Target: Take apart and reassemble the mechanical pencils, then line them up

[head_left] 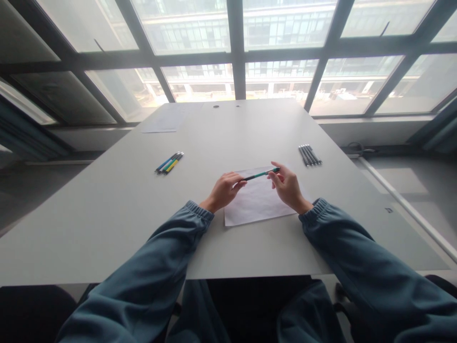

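A slim green and black pen (260, 175) is held level between my two hands, above a white sheet of paper (257, 205). My left hand (224, 189) is closed on its dark left end. On the other side, my right hand (285, 185) grips the right end with thumb and fingers. The paper lies slightly turned on the table, partly covered by both hands. Whether the pen's tip is out is too small to tell.
Several coloured pens (169, 163) lie together on the white table (107, 214) at the left. To the right is a row of several dark pens (310, 156). More paper sheets (162, 119) rest at the far left, before large windows.
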Demonstrator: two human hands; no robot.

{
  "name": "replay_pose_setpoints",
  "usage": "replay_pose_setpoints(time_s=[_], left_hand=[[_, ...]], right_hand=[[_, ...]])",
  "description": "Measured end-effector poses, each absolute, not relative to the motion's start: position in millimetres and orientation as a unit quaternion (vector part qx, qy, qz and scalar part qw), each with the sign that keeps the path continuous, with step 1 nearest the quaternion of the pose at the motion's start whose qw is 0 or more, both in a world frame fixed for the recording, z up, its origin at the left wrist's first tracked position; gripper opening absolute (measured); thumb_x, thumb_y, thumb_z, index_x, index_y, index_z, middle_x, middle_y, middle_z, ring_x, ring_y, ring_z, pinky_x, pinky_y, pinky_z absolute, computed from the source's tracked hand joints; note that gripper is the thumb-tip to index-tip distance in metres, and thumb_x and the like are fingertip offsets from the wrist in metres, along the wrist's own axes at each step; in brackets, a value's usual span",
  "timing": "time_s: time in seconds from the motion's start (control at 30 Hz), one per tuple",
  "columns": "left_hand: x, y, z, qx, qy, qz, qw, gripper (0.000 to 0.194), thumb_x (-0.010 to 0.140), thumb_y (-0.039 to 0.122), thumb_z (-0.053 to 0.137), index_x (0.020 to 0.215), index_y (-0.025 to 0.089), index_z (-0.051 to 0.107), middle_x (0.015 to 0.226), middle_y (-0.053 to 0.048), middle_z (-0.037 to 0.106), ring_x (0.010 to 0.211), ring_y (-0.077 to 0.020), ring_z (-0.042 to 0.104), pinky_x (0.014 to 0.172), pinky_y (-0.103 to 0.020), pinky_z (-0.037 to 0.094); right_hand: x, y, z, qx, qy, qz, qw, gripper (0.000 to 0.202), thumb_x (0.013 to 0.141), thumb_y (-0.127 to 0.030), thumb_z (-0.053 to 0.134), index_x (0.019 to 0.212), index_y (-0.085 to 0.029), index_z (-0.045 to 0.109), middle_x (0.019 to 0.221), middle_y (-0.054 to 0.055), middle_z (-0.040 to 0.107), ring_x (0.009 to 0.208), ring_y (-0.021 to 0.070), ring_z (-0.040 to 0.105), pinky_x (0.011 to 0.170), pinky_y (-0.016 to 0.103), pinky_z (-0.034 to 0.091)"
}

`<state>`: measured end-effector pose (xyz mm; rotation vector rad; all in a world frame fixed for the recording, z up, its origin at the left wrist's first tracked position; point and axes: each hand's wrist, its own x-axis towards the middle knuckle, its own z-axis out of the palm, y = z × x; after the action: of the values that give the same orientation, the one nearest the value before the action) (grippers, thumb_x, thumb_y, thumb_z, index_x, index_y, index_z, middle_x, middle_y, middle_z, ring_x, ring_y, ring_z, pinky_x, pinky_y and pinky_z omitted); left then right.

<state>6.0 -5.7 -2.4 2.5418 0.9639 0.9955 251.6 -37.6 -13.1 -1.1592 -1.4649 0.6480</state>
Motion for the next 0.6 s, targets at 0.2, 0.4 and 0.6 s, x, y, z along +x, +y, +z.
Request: replay_pose_setpoints(time_s=[0.2,0.4,0.6], left_hand=[[3.6,-4.4,-4.8,0.872,0.336,0.335,0.124,0.026,0.101,0.034,0.054,0.087,0.019,0.07,0.084,-0.005,0.071,0.083,-0.0203,0.064,0.083,-0.035,0.049],[-0.3,0.8,-7.0,0.853,0.372,0.352,0.102,0.023,0.099,0.036,0.056,0.1,0.02,0.073,0.093,-0.007,0.074,0.089,-0.0226,0.066,0.085,-0.038,0.052],[-2.5,2.8,-6.1,0.837,0.39,0.378,0.075,0.021,0.099,0.033,0.058,0.105,0.019,0.072,0.1,-0.008,0.075,0.096,-0.0243,0.068,0.09,-0.04,0.053]], right_hand=[[257.4,-36.1,-14.0,-0.545,-0.67,0.202,0.462,0.062,0.096,-0.057,0.055,0.138,-0.011,0.059,0.09,0.011,0.075,0.06,0.0173,0.063,0.059,0.031,0.052],[262.4,-35.8,-4.4,-0.523,-0.685,0.238,0.447,0.047,0.1,-0.054,0.048,0.113,-0.015,0.07,0.078,0.007,0.073,0.062,0.0176,0.062,0.061,0.03,0.049],[269.6,-33.0,-3.4,-0.511,-0.707,0.203,0.445,0.024,0.091,-0.038,0.065,0.098,-0.018,0.075,0.084,0.006,0.074,0.071,0.0188,0.063,0.069,0.032,0.05]])
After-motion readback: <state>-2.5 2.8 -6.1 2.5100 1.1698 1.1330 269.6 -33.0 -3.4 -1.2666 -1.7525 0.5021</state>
